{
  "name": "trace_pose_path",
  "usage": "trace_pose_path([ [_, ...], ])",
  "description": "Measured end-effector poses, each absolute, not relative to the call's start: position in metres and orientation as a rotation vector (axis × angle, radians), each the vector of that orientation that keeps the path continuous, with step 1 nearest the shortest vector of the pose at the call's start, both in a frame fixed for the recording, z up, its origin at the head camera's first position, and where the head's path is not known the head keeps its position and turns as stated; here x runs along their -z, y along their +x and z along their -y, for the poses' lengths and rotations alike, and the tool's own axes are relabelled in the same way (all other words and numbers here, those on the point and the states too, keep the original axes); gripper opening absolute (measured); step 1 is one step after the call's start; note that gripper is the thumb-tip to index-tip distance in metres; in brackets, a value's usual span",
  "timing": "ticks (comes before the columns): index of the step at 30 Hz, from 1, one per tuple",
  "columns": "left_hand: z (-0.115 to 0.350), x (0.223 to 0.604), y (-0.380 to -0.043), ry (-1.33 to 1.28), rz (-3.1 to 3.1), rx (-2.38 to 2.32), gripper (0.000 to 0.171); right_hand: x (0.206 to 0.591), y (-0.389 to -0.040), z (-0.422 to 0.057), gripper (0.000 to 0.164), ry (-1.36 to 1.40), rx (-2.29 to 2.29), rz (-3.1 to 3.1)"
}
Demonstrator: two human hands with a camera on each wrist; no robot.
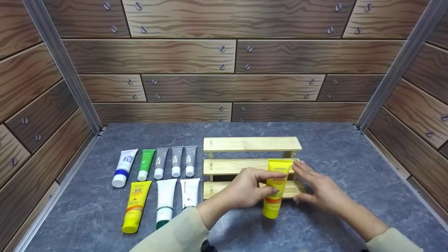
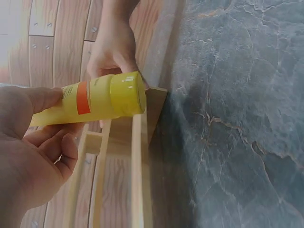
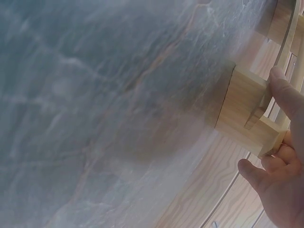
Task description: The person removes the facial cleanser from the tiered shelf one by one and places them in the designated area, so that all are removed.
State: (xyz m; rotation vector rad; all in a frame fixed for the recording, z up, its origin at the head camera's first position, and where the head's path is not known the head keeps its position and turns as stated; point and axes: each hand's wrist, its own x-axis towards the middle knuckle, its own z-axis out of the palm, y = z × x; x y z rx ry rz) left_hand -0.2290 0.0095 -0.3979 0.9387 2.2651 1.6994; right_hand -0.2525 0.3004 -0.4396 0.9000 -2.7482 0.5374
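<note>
My left hand (image 1: 250, 187) pinches a yellow tube (image 1: 276, 189) between thumb and fingers. The tube has an orange band and stands nearly upright, cap downward, in front of a three-tier wooden rack (image 1: 252, 143). In the left wrist view the tube (image 2: 99, 97) crosses in front of the rack's end. My right hand (image 1: 323, 192) is at the right end of the rack, fingers mostly extended. The right wrist view shows its thumb touching a shelf edge and other fingertips by the wooden side panel (image 3: 247, 109); some fingers are partly hidden.
Left of the rack lie a second yellow tube (image 1: 136, 206), a white tube with a blue band (image 1: 125, 168), a green tube (image 1: 146, 164), several grey tubes (image 1: 176, 161) and two white tubes (image 1: 166, 199). Wood-patterned walls (image 1: 224, 56) enclose the grey marbled table (image 1: 332, 147).
</note>
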Motion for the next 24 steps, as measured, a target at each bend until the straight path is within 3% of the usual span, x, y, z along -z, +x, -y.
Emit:
trace_pose_path([
  [24, 0.081, 0.384, -0.215, 0.693, -2.295, -1.897, 0.052, 0.447, -0.257, -0.303, 0.099, 0.995, -0.452, 2.554],
])
